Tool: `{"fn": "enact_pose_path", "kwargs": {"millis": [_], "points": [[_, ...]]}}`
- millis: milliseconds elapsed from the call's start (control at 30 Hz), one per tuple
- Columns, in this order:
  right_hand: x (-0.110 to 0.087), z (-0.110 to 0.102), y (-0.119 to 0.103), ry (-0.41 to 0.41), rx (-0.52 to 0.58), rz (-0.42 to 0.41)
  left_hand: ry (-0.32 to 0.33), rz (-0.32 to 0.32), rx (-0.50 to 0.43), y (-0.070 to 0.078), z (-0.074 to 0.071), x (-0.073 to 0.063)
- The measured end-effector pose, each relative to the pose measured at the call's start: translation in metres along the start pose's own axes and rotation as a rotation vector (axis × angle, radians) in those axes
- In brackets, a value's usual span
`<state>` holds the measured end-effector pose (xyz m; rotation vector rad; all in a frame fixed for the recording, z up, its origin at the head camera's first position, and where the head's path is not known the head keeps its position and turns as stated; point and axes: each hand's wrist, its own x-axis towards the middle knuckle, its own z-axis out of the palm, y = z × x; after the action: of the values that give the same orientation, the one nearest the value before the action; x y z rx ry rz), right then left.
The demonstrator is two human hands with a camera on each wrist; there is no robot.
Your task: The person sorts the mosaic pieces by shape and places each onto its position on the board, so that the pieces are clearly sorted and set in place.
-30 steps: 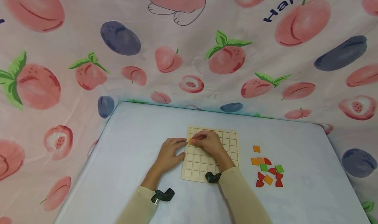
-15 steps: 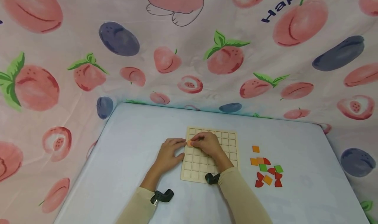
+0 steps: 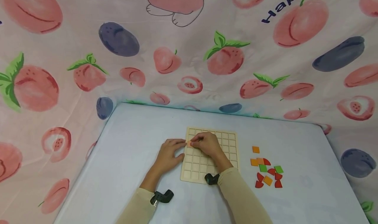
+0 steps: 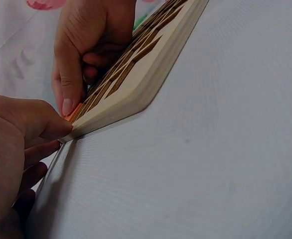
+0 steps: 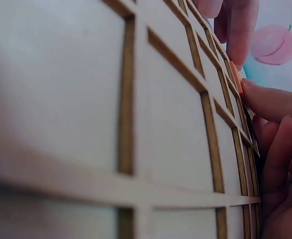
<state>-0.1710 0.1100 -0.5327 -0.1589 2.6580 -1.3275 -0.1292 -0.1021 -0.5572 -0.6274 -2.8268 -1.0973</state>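
A pale wooden board [image 3: 192,175] with a grid of recessed square cells lies on the white table. My right hand [image 3: 209,144] reaches over it and pinches a small orange square tile [image 3: 189,144] at a cell by the left edge. The right wrist view shows the thumb against the side of that orange tile [image 5: 236,77]. Along the board's left side rests my left hand [image 3: 169,154], its fingers extended and fingertips at the rim. In the left wrist view a left fingertip touches the board's edge [image 4: 131,102] close to the tile.
Right of the board lie loose pieces: an orange square [image 3: 256,149], several other orange squares, green squares [image 3: 278,169] and red quarter-round pieces [image 3: 259,184]. A fruit-printed cloth [image 3: 189,60] hangs behind the table and along its sides.
My right hand has shifted the orange tile slightly left and toward me, and it now sits flatter at the left-edge cell. The left hand has stayed at the board's side.
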Motion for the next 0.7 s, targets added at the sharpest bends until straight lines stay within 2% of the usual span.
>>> {"fn": "enact_pose_path", "kwargs": {"millis": [467,700], "points": [[0.0015,-0.0028,0.0046,-0.047,0.058,-0.003,-0.002,-0.009,0.005,-0.0004,-0.0017,0.0009],[-0.0005,-0.0023,0.006,-0.036,0.062,0.01,-0.015,-0.01,-0.005,-0.0011,-0.0002,0.0005]]}}
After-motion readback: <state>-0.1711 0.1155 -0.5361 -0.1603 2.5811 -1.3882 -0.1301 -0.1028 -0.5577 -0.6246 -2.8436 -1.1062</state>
